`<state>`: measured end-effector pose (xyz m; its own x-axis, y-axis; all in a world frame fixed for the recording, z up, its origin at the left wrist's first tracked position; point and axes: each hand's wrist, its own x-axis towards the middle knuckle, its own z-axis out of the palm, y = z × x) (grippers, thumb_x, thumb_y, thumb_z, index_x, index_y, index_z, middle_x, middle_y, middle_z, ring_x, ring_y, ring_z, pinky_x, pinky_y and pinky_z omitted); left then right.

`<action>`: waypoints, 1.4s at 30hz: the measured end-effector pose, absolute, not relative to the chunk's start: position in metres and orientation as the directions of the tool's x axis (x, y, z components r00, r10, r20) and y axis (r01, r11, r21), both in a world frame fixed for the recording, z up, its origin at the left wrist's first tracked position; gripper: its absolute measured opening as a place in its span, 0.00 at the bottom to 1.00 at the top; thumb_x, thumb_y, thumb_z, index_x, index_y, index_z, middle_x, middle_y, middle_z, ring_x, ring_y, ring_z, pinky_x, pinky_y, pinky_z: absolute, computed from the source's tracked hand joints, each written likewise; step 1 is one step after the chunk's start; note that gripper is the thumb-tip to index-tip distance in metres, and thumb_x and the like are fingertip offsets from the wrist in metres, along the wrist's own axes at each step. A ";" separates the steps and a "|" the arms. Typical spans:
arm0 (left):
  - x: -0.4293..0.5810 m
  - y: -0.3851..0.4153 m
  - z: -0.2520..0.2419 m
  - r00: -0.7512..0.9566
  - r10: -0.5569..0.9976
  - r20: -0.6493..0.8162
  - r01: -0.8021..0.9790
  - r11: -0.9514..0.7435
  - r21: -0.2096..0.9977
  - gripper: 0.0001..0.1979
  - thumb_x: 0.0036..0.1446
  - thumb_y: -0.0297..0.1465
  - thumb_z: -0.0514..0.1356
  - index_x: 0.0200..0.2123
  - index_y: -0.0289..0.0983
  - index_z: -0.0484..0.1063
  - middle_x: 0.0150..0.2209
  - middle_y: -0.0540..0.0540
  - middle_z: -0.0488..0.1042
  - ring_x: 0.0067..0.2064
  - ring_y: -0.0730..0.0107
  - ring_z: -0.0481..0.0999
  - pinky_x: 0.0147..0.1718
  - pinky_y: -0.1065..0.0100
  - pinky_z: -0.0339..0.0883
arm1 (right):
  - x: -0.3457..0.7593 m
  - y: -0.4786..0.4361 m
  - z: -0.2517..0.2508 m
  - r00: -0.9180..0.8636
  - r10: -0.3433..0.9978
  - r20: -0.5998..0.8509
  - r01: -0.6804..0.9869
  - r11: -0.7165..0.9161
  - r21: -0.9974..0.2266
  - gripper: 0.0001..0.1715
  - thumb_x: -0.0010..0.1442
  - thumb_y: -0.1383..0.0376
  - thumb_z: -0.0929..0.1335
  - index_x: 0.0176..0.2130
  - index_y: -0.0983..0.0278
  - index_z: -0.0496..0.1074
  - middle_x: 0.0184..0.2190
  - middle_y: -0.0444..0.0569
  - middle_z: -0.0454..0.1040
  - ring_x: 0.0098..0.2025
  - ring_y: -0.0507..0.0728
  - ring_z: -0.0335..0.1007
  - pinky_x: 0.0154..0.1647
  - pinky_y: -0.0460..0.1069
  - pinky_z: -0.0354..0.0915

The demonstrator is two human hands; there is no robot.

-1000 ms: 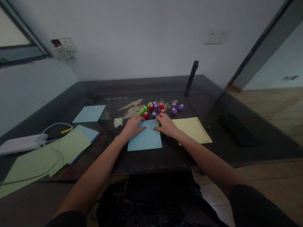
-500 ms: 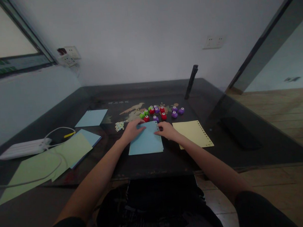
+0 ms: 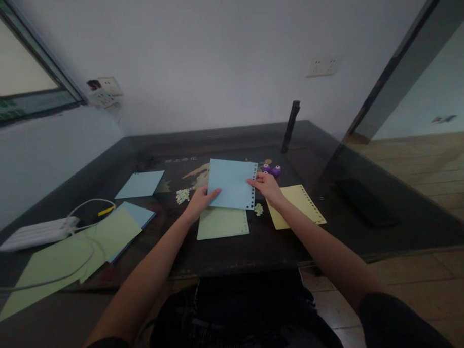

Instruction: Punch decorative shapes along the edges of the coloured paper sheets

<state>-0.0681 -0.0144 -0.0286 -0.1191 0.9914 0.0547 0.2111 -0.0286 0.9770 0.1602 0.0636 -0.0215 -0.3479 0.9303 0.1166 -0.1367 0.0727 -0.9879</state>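
A light blue sheet (image 3: 231,182) with punched holes along its right edge is lifted off the table, tilted up toward me. My left hand (image 3: 200,200) grips its lower left corner and my right hand (image 3: 267,185) pinches its right edge. Under it lies a pale green sheet (image 3: 222,223) with holes along its right side. A small pile of punched paper bits (image 3: 258,209) rests just right of the green sheet. Two purple punches (image 3: 272,169) show behind my right hand; the other punches are hidden by the raised sheet.
A yellow punched sheet (image 3: 297,204) lies to the right. More paper bits (image 3: 182,195), a blue sheet (image 3: 140,184), stacked green and blue sheets (image 3: 105,237), and a white power strip (image 3: 36,233) with cable lie left. A dark upright stick (image 3: 289,126) stands behind; a black phone-like slab (image 3: 362,200) lies right.
Both hands have lifted the blue sheet off the table and tilted it up, uncovering the green sheet and a pile of paper bits. The raised sheet now hides most punches.
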 end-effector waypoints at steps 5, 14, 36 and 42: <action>-0.067 -0.014 -0.028 -0.162 0.985 0.061 0.169 -0.033 0.985 0.22 0.44 0.46 0.65 0.33 0.33 0.74 0.29 0.44 0.76 0.28 0.64 0.73 0.27 0.66 0.66 | 0.164 0.063 -0.017 -0.391 0.918 0.070 -0.061 0.050 -0.997 0.20 0.46 0.58 0.74 0.38 0.65 0.74 0.31 0.50 0.79 0.29 0.54 0.73 0.31 0.50 0.68; -0.066 -0.012 -0.033 -0.189 0.969 0.157 0.241 -0.109 0.964 0.18 0.49 0.44 0.62 0.32 0.34 0.73 0.27 0.47 0.74 0.26 0.68 0.71 0.26 0.68 0.64 | 0.167 0.058 -0.011 -0.543 0.838 -0.052 0.078 -0.011 -0.997 0.11 0.47 0.64 0.74 0.31 0.67 0.75 0.29 0.51 0.78 0.27 0.53 0.71 0.25 0.48 0.66; -0.078 0.069 -0.049 -0.142 0.933 0.330 0.887 -0.028 0.460 0.17 0.51 0.25 0.60 0.47 0.33 0.71 0.44 0.38 0.73 0.44 0.59 0.73 0.46 0.63 0.64 | 0.229 0.072 -0.013 -0.178 0.982 -0.062 -0.231 -0.103 -0.968 0.16 0.35 0.67 0.78 0.29 0.67 0.75 0.28 0.51 0.79 0.27 0.56 0.74 0.31 0.50 0.71; -0.084 0.068 -0.043 -0.159 0.936 0.314 0.899 0.006 0.437 0.11 0.51 0.29 0.62 0.40 0.34 0.75 0.40 0.39 0.74 0.42 0.57 0.73 0.44 0.61 0.64 | 0.225 0.067 -0.018 -0.186 0.982 -0.041 -0.290 -0.095 -0.952 0.20 0.34 0.67 0.78 0.32 0.67 0.75 0.32 0.52 0.80 0.30 0.58 0.75 0.34 0.53 0.72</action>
